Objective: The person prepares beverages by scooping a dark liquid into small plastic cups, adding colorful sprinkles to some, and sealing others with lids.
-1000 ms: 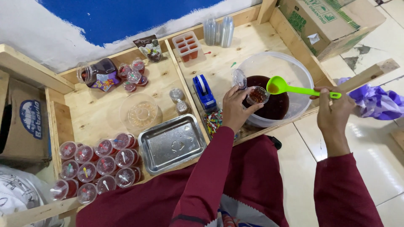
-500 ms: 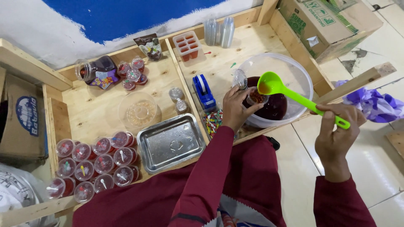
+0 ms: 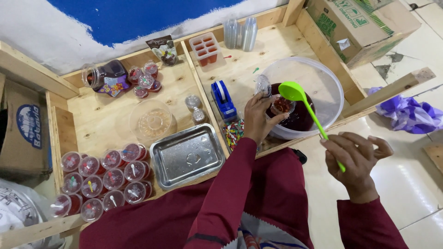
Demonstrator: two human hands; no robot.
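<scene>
While the left hand (image 3: 258, 117) grips a small clear plastic cup (image 3: 281, 105) over the rim of the big clear tub (image 3: 323, 78), fingers wrapped round the cup's near side, the right hand (image 3: 355, 161) is closed on the handle end of a green ladle (image 3: 295, 92). Ladle bowl sits just above the cup, handle slanting down-right to the fist. Cup holds it over the dark red liquid (image 3: 300, 117) in the tub; something reddish inside the cup, can't tell how full. Tub stands on the right part of the wooden bench (image 3: 272, 50).

Just left of the left hand: blue tape dispenser (image 3: 224, 99), and below it a packet of coloured sprinkles or small spoons (image 3: 234, 133), too small to tell which. Metal tray (image 3: 187, 154) near the bench's front edge, bare and wet-looking. Left of the tray, a cluster of lidded cups with red filling (image 3: 104, 177), packed touching each other in rows. Clear domed lid or bowl (image 3: 151, 121) above the tray. Back left: a jar of dark liquid lying on its side (image 3: 104, 77), a few more filled cups (image 3: 145, 80) beside it. Stack of empty clear cups (image 3: 240, 33) at the back, red mould tray (image 3: 206, 48) next to them. Cardboard box (image 3: 355, 25) top right, purple plastic bag (image 3: 406, 115) on the floor. Both sleeves dark red.
</scene>
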